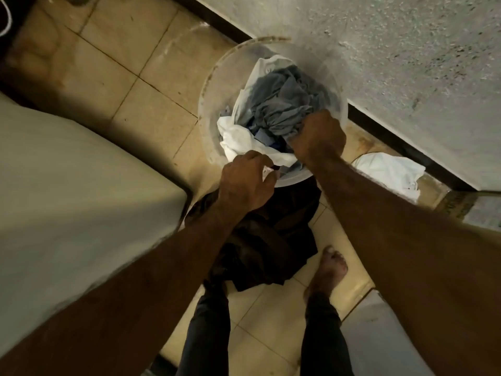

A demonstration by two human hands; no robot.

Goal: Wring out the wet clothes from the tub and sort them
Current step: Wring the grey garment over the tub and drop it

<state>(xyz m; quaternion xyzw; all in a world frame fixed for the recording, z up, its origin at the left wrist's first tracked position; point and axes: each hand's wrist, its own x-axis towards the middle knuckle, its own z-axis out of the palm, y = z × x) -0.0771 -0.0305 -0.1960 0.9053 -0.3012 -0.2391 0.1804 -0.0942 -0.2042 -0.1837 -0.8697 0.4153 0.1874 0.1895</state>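
Over the clear plastic tub [207, 85], which stands on the tiled floor [113, 77] hard against the rough wall [379, 50], both of the person's arms reach down and forward. The right hand [317, 137] is balled into a fist around a bunch of the grey garment [282, 104] at the tub's near right rim; the rest of that cloth spreads away from the fist toward the tub's far side, so its length runs from the hand to the wall. The left hand [244, 183] sits at the tub's near edge, fingers curled over the white cloth [241, 142] that lies on the tub's left side. It looks pinched, though I cannot tell how firm that hold is.

Just on the near side of the tub, under the left forearm, a dark pile of clothes [260, 240] lies heaped on the floor. To the tub's right, along the wall, a white garment [390, 172] lies apart on its own. A bare foot [328, 272] stands near the dark pile.

The right hand already has the grey piece, so I would judge the lift must go up and back toward the person, drawing the cloth clear of the white one beside it. The left hand is close enough to take the hanging end for twisting.
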